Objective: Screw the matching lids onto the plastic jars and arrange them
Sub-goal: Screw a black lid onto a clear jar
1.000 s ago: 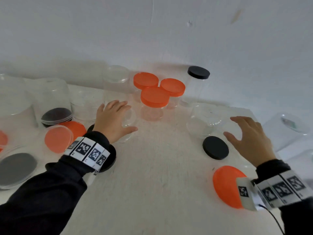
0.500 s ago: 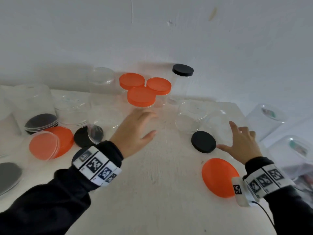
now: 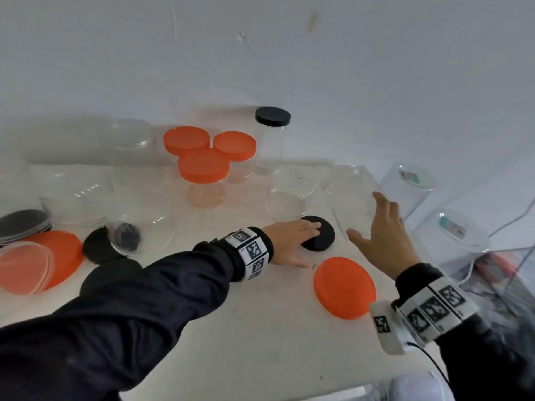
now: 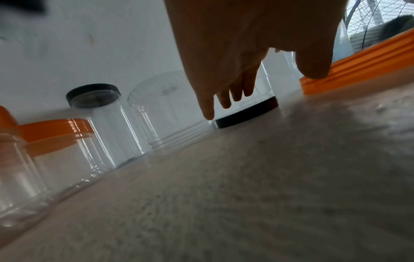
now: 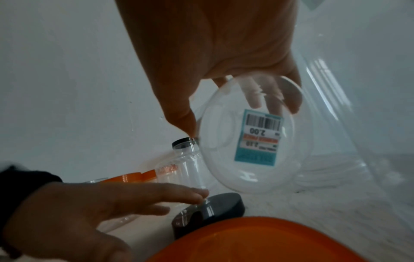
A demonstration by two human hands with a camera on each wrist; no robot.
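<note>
A loose black lid (image 3: pixel 321 235) lies on the white table (image 3: pixel 231 328), right of centre. My left hand (image 3: pixel 301 241) reaches across and rests straight fingers on top of it; the left wrist view shows the fingertips (image 4: pixel 209 113) at the lid's (image 4: pixel 246 115) edge. My right hand (image 3: pixel 367 218) grips a clear open jar (image 3: pixel 347 195), tilted, just right of the lid. In the right wrist view the thumb and fingers wrap this jar (image 5: pixel 253 145), whose base carries a barcode label. A large orange lid (image 3: pixel 344 287) lies in front of both hands.
Three orange-lidded jars (image 3: pixel 204 166) and a tall black-lidded jar (image 3: pixel 272 140) stand at the back by the wall. An open clear jar (image 3: pixel 289 195) stands behind the black lid. More jars and loose lids (image 3: pixel 58 256) crowd the left. Labelled jars (image 3: pixel 405 186) lie past the table's right edge.
My left hand left the jars at the left and swept right onto the black lid. My right hand moved forward and took hold of the clear jar.
</note>
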